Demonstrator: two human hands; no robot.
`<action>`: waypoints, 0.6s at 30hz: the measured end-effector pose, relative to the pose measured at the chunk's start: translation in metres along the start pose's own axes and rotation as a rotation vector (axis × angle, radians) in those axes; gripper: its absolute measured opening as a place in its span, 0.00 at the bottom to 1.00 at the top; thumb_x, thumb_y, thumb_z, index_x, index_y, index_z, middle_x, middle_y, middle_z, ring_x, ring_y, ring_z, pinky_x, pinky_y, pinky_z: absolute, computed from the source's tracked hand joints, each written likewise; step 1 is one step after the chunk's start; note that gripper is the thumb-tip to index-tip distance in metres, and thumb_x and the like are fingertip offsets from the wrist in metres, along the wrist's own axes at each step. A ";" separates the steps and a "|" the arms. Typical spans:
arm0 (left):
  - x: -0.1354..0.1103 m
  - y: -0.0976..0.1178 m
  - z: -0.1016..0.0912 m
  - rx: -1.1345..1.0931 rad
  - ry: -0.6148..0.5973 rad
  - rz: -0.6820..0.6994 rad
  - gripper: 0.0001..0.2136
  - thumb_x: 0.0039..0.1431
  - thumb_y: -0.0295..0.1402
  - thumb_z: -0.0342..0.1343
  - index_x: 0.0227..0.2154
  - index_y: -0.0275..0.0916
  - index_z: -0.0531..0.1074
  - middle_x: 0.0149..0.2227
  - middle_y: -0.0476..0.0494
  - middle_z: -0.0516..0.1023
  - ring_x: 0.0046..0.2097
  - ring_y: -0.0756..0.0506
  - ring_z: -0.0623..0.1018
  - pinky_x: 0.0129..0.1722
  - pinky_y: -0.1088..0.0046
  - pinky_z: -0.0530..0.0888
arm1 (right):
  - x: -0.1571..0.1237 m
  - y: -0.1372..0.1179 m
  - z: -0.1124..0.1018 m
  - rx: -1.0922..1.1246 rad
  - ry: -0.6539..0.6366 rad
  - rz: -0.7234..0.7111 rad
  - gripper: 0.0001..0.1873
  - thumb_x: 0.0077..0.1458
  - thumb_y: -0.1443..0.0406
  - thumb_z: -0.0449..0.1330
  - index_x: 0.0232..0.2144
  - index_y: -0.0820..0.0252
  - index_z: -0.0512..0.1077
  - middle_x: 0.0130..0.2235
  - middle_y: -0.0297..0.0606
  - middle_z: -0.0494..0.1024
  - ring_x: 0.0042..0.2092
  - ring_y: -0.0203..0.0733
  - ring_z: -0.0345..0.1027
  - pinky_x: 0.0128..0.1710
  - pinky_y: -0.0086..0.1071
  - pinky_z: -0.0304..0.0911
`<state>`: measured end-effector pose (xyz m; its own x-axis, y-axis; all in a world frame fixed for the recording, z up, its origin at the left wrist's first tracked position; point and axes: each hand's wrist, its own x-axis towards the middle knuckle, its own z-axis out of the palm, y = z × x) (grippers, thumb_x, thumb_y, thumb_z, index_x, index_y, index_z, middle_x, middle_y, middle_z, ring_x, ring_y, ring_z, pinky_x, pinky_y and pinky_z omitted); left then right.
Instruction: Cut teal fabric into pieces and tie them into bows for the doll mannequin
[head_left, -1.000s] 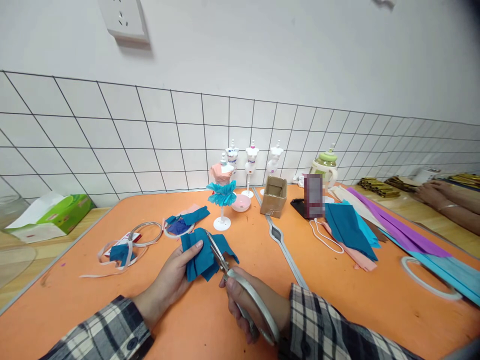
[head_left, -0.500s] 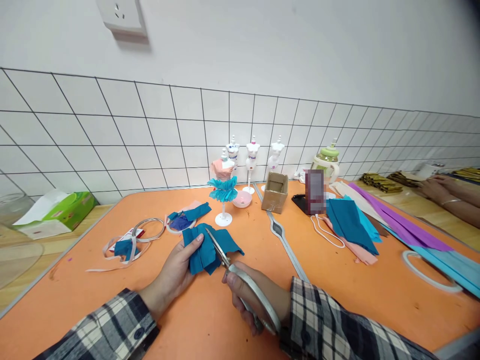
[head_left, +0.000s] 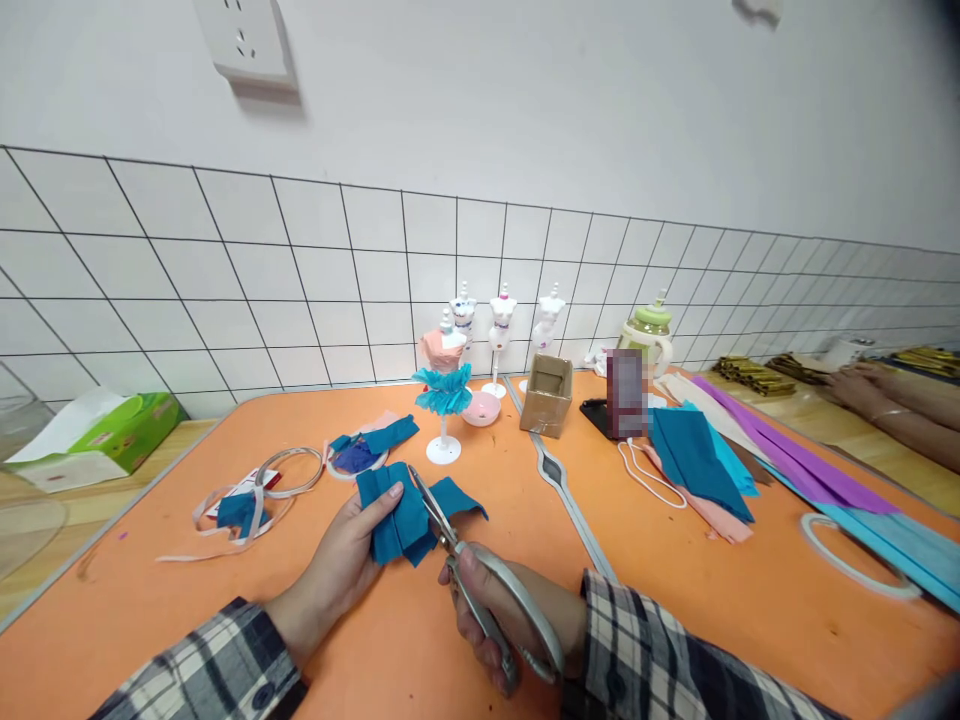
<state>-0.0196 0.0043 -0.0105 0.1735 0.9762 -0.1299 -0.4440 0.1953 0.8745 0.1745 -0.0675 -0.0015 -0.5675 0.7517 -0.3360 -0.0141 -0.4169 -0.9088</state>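
Observation:
My left hand (head_left: pixel 349 545) pinches a folded piece of dark teal crepe paper (head_left: pixel 390 515), thumb on top. My right hand (head_left: pixel 499 605) grips a pair of scissors (head_left: pixel 517 600) by its grey handles. The slightly parted blades reach over the teal paper, and a flap of it hangs to their right. Whether the blades have cut through cannot be made out. Just behind stands a small dress-form mannequin (head_left: pixel 444 400) on a white stand, wearing a peach paper top and a ruffled bright blue skirt.
Behind are white mannequins (head_left: pixel 502 325), a pink bowl (head_left: pixel 482 408) and a cardboard box (head_left: pixel 547 397). Ribbon and hoops (head_left: pixel 292 472) lie left. A phone (head_left: pixel 628 393), teal paper sheets (head_left: pixel 697 455) and a tape ring (head_left: pixel 855 560) lie right. Another person's hands (head_left: pixel 870 390) rest far right.
My view has shifted slightly, with the table items sitting a little lower. The scissor handles have spread wider and the blades have parted slightly. Both hands keep their hold.

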 end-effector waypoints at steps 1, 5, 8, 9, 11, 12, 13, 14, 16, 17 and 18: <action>0.000 0.000 0.000 0.003 0.000 -0.008 0.10 0.51 0.34 0.67 0.33 0.35 0.76 0.29 0.44 0.81 0.28 0.45 0.80 0.29 0.71 0.79 | 0.001 0.000 0.000 0.017 -0.012 -0.002 0.45 0.40 0.27 0.47 0.43 0.57 0.57 0.21 0.20 0.62 0.13 0.27 0.53 0.10 0.23 0.55; -0.001 0.000 0.002 0.006 0.005 -0.026 0.10 0.51 0.35 0.67 0.32 0.34 0.76 0.29 0.42 0.81 0.28 0.45 0.80 0.28 0.71 0.79 | 0.003 0.005 0.001 0.010 -0.005 -0.039 0.45 0.41 0.28 0.48 0.45 0.57 0.58 0.22 0.22 0.64 0.13 0.27 0.55 0.10 0.24 0.56; -0.002 0.000 0.003 0.016 0.015 -0.017 0.11 0.51 0.36 0.67 0.33 0.34 0.76 0.29 0.42 0.82 0.27 0.45 0.80 0.27 0.73 0.78 | 0.004 0.008 0.001 0.004 0.013 -0.071 0.44 0.44 0.29 0.48 0.45 0.58 0.58 0.24 0.23 0.65 0.14 0.27 0.57 0.12 0.24 0.58; -0.003 -0.001 0.003 0.027 0.006 -0.023 0.11 0.52 0.36 0.66 0.33 0.34 0.76 0.29 0.41 0.82 0.27 0.45 0.80 0.26 0.72 0.78 | 0.003 0.009 0.002 0.002 0.018 -0.077 0.43 0.44 0.30 0.49 0.45 0.58 0.58 0.24 0.24 0.65 0.14 0.27 0.57 0.12 0.24 0.58; -0.004 -0.001 0.004 0.050 -0.019 -0.039 0.11 0.52 0.36 0.66 0.34 0.34 0.76 0.29 0.40 0.82 0.27 0.44 0.80 0.25 0.72 0.77 | 0.002 0.009 0.002 -0.014 0.027 -0.096 0.41 0.45 0.31 0.49 0.44 0.57 0.58 0.25 0.24 0.65 0.14 0.26 0.57 0.11 0.23 0.57; -0.004 0.000 0.004 0.053 -0.023 -0.041 0.11 0.52 0.36 0.66 0.35 0.34 0.76 0.30 0.40 0.82 0.27 0.43 0.80 0.25 0.72 0.77 | 0.001 0.009 0.002 -0.023 0.031 -0.111 0.40 0.46 0.31 0.49 0.43 0.57 0.58 0.25 0.24 0.65 0.14 0.26 0.57 0.11 0.22 0.57; -0.005 0.000 0.004 0.048 -0.019 -0.040 0.11 0.52 0.36 0.66 0.36 0.34 0.76 0.30 0.40 0.82 0.27 0.43 0.80 0.25 0.72 0.77 | 0.000 0.009 0.002 -0.031 0.032 -0.124 0.39 0.47 0.31 0.49 0.42 0.57 0.58 0.25 0.24 0.65 0.14 0.26 0.57 0.11 0.22 0.56; -0.005 0.000 0.005 0.040 -0.009 -0.037 0.12 0.52 0.35 0.66 0.37 0.34 0.76 0.31 0.40 0.82 0.28 0.43 0.80 0.26 0.72 0.77 | 0.000 0.008 0.002 -0.039 0.029 -0.133 0.38 0.47 0.31 0.49 0.42 0.57 0.58 0.25 0.24 0.65 0.15 0.26 0.56 0.11 0.22 0.57; -0.004 0.000 0.004 0.018 0.008 -0.032 0.13 0.51 0.34 0.66 0.39 0.35 0.76 0.32 0.40 0.82 0.28 0.44 0.81 0.27 0.72 0.77 | -0.002 0.007 0.001 -0.062 0.024 -0.146 0.37 0.48 0.32 0.49 0.42 0.57 0.58 0.26 0.24 0.64 0.16 0.25 0.56 0.12 0.22 0.58; -0.004 0.000 0.004 0.010 0.010 -0.030 0.13 0.51 0.34 0.66 0.39 0.35 0.76 0.33 0.40 0.82 0.28 0.44 0.81 0.27 0.72 0.77 | -0.002 0.006 0.000 -0.081 0.025 -0.150 0.37 0.49 0.32 0.49 0.42 0.57 0.58 0.26 0.24 0.64 0.16 0.25 0.56 0.12 0.22 0.58; -0.003 0.000 0.004 0.006 0.010 -0.026 0.13 0.51 0.34 0.66 0.39 0.34 0.76 0.32 0.41 0.82 0.28 0.44 0.80 0.26 0.73 0.77 | -0.003 0.006 0.000 -0.100 0.026 -0.152 0.37 0.49 0.33 0.50 0.43 0.56 0.58 0.26 0.24 0.63 0.16 0.25 0.56 0.13 0.22 0.58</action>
<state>-0.0166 0.0011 -0.0085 0.1762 0.9717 -0.1576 -0.4337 0.2203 0.8737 0.1763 -0.0720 -0.0057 -0.5440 0.8153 -0.1983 -0.0151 -0.2457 -0.9692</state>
